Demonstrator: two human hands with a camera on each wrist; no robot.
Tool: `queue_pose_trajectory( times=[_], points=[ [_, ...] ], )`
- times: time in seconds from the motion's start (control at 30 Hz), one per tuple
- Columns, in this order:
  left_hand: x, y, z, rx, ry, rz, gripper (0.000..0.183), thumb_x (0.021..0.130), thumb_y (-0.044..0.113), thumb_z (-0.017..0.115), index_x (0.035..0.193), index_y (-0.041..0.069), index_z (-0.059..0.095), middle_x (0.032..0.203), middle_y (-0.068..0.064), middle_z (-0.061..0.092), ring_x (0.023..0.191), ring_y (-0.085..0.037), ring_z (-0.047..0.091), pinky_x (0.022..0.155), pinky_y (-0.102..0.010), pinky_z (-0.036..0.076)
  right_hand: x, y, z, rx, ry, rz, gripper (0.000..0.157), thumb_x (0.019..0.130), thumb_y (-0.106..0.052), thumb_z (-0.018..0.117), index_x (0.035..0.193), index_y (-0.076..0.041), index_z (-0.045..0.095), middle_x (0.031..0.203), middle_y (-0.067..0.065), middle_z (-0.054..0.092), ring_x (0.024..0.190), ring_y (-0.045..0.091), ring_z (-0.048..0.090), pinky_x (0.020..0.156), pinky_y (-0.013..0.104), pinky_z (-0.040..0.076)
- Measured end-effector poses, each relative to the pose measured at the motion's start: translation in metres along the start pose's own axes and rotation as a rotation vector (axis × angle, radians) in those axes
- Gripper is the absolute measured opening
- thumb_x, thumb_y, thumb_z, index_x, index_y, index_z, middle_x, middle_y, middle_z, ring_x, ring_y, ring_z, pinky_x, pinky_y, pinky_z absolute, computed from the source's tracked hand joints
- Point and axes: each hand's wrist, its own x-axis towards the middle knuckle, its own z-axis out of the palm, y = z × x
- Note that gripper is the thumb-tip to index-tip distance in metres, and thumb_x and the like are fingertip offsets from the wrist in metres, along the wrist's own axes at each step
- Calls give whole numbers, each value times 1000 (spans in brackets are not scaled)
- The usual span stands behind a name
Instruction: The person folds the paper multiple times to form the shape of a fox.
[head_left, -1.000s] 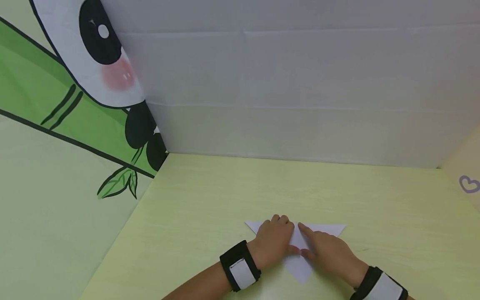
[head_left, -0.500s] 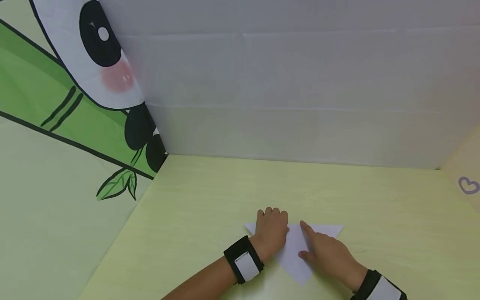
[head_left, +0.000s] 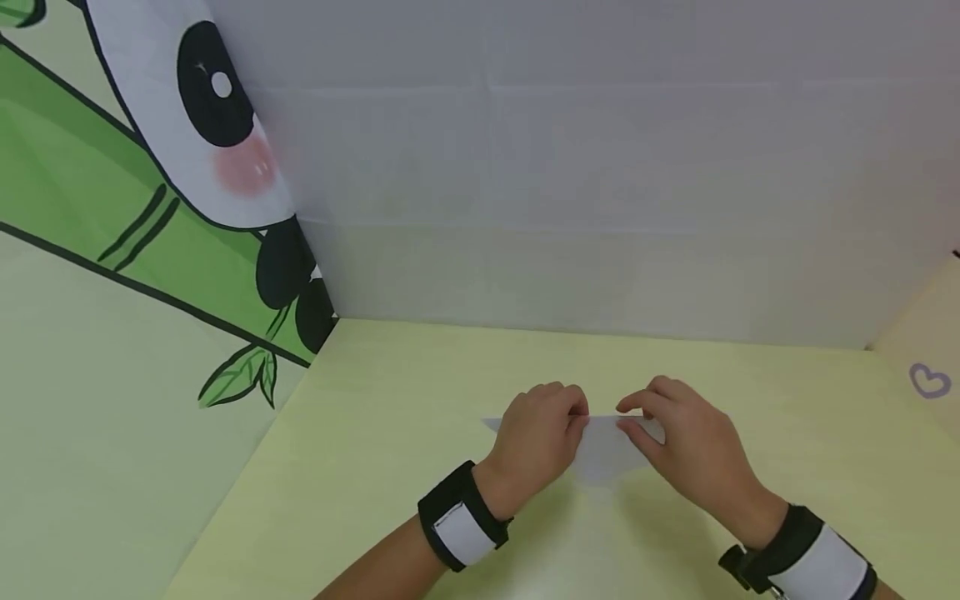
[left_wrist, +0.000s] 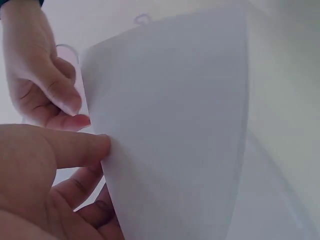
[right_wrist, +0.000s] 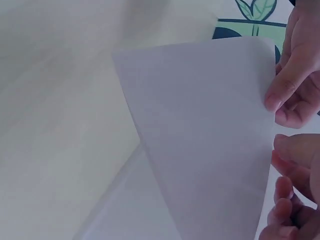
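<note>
Got white paper (head_left: 603, 450) up above pale yellow table (head_left: 405, 383), near side, between both hands in head view. Looks folded: straight edge on top, rest hanging down. Also seeing a paler layer (left_wrist: 265, 205) past the main face, lower right in left wrist view, lower left in right wrist view; can't tell if flap of same sheet or separate

Left hand (head_left: 536, 442): clamped on paper's top edge, thumb on near face, fingers curled behind. Plain in left wrist view. Pointed bit of paper sticking out to its left in head view

Right hand (head_left: 697, 442): thumb and index bent toward each other, tips right at same edge, just beside left hand. Slight gap between tips in head view; can't tell whether clamped on paper or merely up against it

Black left wristband (head_left: 461, 517) and black right wristband (head_left: 813, 558), white patch on each

Behind table: greyish backdrop (head_left: 585, 183), faint horizontal creases. To the left: printed cartoon face (head_left: 187, 183), dark eye, pink cheek, over green stalk (head_left: 67, 150) with leaves (head_left: 236, 377). Far right: purple heart outline (head_left: 930, 377) on beige panel (head_left: 926, 333)
</note>
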Motion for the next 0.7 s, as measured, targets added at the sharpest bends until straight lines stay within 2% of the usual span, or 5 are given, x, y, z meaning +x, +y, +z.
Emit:
queue_pose_trajectory(
  times=[0.13, 0.23, 0.4, 0.7],
  points=[
    [7, 4, -25, -45, 49, 32, 8, 93, 12, 75, 89, 14, 69, 81, 4, 65, 73, -11, 59, 66, -23, 47, 18, 2, -13, -4, 51, -76, 23, 71, -12, 91, 88, -18, 76, 85, -8, 58, 76, 11, 53, 50, 25, 44],
    [10, 6, -36, -68, 65, 39, 8, 92, 10, 76, 90, 12, 69, 82, 2, 66, 73, -12, 58, 66, -25, 47, 28, -1, -16, 2, 74, -103, 22, 72, -12, 90, 86, -18, 75, 84, -8, 58, 77, 11, 51, 49, 25, 43],
    [13, 8, -40, -95, 64, 47, 8, 92, 9, 76, 90, 11, 68, 80, 2, 64, 70, -11, 56, 65, -24, 44, 38, -8, -17, 17, 69, -123, 21, 73, -8, 89, 83, -20, 74, 81, -11, 59, 78, 9, 51, 50, 24, 42],
    [19, 8, -47, -121, 95, 66, 7, 92, 9, 75, 89, 10, 69, 84, 0, 69, 74, -12, 63, 69, -24, 50, 43, -10, -27, 35, 47, -94, 21, 74, -7, 85, 83, -21, 73, 78, -13, 59, 77, 8, 50, 50, 23, 40]
  ],
)
